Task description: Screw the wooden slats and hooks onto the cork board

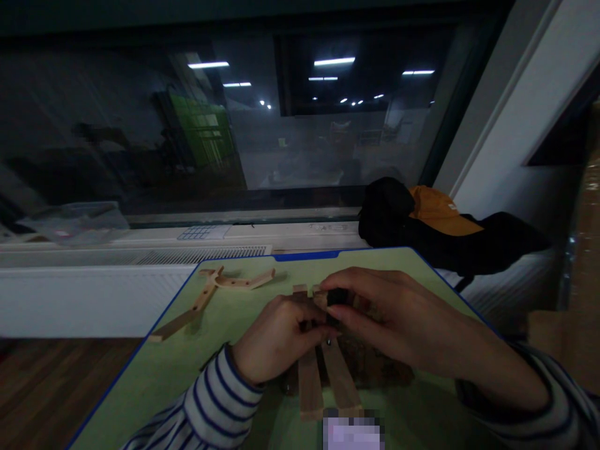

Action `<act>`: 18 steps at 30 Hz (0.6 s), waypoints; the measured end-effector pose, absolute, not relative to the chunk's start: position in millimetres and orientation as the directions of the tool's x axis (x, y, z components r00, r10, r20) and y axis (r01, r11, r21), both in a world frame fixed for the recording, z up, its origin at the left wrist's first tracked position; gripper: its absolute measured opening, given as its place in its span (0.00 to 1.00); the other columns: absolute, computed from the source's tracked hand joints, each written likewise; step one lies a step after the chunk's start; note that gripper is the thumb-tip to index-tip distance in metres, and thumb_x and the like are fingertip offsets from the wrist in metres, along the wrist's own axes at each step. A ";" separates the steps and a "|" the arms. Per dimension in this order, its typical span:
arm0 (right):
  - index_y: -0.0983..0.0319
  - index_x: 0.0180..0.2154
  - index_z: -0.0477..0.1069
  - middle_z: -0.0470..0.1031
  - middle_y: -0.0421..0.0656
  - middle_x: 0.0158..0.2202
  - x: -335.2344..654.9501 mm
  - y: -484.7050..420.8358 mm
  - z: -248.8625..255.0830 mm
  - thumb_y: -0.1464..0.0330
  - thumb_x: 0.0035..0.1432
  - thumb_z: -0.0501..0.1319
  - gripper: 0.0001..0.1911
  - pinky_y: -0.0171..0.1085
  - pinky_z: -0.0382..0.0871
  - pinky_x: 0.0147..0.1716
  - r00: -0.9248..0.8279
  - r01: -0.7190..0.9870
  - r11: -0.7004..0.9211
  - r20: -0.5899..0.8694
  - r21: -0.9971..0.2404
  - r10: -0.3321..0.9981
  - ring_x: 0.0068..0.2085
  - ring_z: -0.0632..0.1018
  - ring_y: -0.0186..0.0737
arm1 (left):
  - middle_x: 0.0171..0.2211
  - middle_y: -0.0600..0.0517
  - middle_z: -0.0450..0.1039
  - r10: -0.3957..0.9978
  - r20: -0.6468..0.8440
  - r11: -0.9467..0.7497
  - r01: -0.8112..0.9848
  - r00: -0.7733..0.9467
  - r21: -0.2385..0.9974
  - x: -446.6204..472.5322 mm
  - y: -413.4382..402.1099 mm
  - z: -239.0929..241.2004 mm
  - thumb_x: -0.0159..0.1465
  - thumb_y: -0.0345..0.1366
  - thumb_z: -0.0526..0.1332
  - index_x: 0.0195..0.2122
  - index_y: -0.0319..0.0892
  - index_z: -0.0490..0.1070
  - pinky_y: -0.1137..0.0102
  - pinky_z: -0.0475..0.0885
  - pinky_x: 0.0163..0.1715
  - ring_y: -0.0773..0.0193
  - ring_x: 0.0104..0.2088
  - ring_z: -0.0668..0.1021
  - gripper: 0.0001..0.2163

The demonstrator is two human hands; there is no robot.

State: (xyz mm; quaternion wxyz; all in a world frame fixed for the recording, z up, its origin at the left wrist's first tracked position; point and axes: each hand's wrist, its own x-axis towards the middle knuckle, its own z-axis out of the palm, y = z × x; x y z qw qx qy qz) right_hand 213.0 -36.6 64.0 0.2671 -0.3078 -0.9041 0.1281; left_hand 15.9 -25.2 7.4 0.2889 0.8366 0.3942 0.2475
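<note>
Nearest, bottom edge: pixelated item, details n/a. Just beyond: L strip and R strip, both wood, side by side above green board w/ narrow gap between, running away under both hands. To R of strips: dark brownish item, too dim to ID.

L hand: fingers curled over strips, thumb near small metal fastener on R strip; exact closure hidden, can't tell. Rec.: press down evenly w/ L hand, to prevent twist or slip of either strip. Leave fastener exposed for visual check.

R hand: thumb and index pinched, apparently on small black item, near far ends of strips. Rec.: grip close to work point; apply force in line w/ R strip, not sideways. Start w/ min. pressure, then increase. Avoid nipping L fingertips, v. close by. Compare far ends for level.

Far L of board: separate wood assy, angled, w/ dark holes. Do not snag.

Beyond board, on R: orange cap atop black cloth item. Farthest: dark window w/ lamp reflections. Low light; add lamp if poss.
</note>
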 end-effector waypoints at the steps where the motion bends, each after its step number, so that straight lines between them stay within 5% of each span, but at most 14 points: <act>1: 0.58 0.50 0.65 0.76 0.39 0.43 213.4 -36.8 64.8 0.68 0.62 0.57 0.14 0.32 0.67 0.40 -0.666 0.481 0.776 0.406 -0.408 0.626 0.41 0.76 0.33 | 0.33 0.52 0.79 0.796 0.189 -0.529 0.510 0.574 0.679 15.8 -25.4 7.7 0.62 0.36 0.62 0.35 0.42 0.78 0.69 0.70 0.36 0.63 0.34 0.79 0.06; 18: 0.60 0.45 0.68 0.75 0.40 0.39 212.3 -31.9 65.7 0.67 0.64 0.55 0.09 0.33 0.66 0.38 -0.717 0.415 0.810 0.399 -0.414 0.571 0.39 0.75 0.34 | 0.34 0.50 0.80 0.735 0.189 -0.611 0.514 0.651 0.602 12.9 -24.6 8.5 0.65 0.37 0.58 0.37 0.42 0.78 0.69 0.70 0.37 0.61 0.36 0.79 0.09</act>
